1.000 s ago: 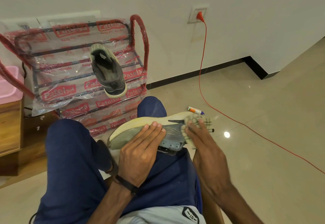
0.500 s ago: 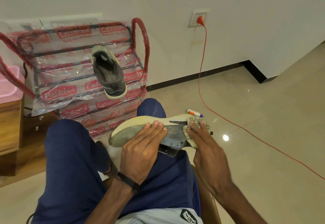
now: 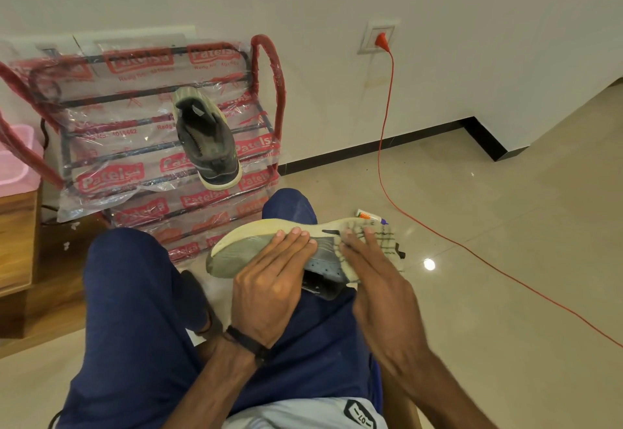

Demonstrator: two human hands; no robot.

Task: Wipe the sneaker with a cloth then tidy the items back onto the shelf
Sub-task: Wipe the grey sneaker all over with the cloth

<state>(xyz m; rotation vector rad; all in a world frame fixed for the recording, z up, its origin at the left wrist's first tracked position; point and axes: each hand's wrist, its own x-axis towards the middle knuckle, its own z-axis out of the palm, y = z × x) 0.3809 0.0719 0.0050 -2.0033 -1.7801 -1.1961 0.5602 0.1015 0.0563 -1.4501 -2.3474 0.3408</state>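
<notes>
A grey sneaker [image 3: 236, 253] with a pale sole lies on its side across my right thigh. My left hand [image 3: 269, 290] lies over its middle with straight fingers and presses it down, fingertips at the sole's edge. My right hand [image 3: 377, 280] presses a pale cloth with dark check lines [image 3: 384, 239] flat against the heel end. The red metal shelf [image 3: 266, 67], still wrapped in printed plastic, stands against the wall ahead. The matching sneaker [image 3: 209, 138] rests on one of its tiers, toe toward me.
A small white tube [image 3: 365, 215] lies on the tiled floor just beyond the sneaker. A red cable [image 3: 382, 159] runs from a wall socket across the floor to the right. At the left, a pink tub [image 3: 17, 159] sits on wooden furniture [image 3: 17, 236].
My right hand has slid the cloth a short way along the heel toward my left hand. My left hand and the sneaker have stayed put.
</notes>
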